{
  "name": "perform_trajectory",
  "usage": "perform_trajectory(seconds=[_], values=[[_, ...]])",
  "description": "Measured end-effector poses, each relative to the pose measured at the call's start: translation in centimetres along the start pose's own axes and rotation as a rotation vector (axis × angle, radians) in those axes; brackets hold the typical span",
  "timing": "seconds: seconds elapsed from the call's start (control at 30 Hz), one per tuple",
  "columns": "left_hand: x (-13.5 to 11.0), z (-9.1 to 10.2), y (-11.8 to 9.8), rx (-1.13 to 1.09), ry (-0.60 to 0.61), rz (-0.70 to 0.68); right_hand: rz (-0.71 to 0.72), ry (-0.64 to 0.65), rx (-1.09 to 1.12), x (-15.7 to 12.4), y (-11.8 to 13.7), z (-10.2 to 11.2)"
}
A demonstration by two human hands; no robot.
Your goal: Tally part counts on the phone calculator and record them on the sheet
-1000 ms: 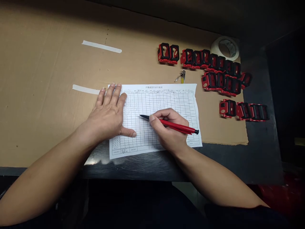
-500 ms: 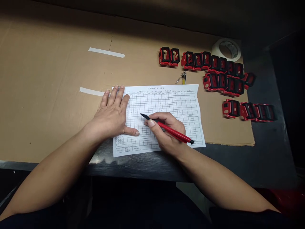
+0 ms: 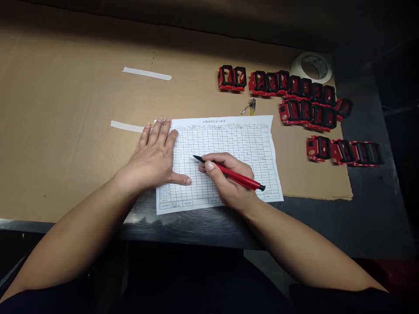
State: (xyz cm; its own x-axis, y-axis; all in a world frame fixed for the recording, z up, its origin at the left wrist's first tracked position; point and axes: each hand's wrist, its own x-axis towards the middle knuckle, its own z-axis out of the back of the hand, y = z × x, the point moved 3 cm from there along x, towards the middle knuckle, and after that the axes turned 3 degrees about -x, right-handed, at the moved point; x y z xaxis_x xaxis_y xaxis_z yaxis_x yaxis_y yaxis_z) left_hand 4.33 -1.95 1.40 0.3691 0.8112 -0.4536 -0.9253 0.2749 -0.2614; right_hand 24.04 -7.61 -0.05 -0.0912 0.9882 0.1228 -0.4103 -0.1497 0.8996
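A printed form (image 3: 265, 174) with a grid of lines and some handwriting lies in front of me, its lower edge over the bare metal. My left hand (image 3: 153, 157) is spread flat across the form's left side, thumb pointing right. In my right hand (image 3: 231, 176) is a red pen (image 3: 240, 178) with a black tip and black end, gripped between thumb and fingers. The pen's tip is at the middle-left cells of the grid; whether it touches the paper I cannot tell. Part of the form is hidden under both hands.
Cardboard (image 3: 65, 109) covers most of the metal table (image 3: 196, 229). Several red and black plastic parts (image 3: 299, 87) stand in rows at the right. Behind them is a tape roll (image 3: 311, 67). Nail clippers (image 3: 251, 106) lie above the form. White tape strips (image 3: 147, 73) mark the cardboard.
The pen's rear end has tipped slightly left and up with small movements of my right hand. My left hand stays pressed on the form.
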Motion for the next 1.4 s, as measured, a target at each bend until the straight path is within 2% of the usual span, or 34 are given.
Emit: perform_trajectory(seconds=[0.33,0.6,0.8,1.03,1.4], values=[[0.1,-0.1,0.1,0.031,0.001,-0.001,-0.097,-0.052,-0.061,0.6,0.3,-0.4],[0.2,-0.2,0.1,-0.005,-0.023,-0.016,-0.007,-0.098,-0.073,1.2,1.0,-0.7],[0.2,-0.2,0.0,-0.008,-0.016,-0.016,-0.095,-0.173,-0.064,1.1,0.5,-0.3],[0.1,-0.1,-0.1,-0.013,-0.018,-0.009,0.008,-0.120,-0.066,0.9,0.5,-0.6],[0.1,0.0,-0.2,0.030,0.028,0.016,-0.021,-0.114,-0.094,0.8,0.5,-0.5]])
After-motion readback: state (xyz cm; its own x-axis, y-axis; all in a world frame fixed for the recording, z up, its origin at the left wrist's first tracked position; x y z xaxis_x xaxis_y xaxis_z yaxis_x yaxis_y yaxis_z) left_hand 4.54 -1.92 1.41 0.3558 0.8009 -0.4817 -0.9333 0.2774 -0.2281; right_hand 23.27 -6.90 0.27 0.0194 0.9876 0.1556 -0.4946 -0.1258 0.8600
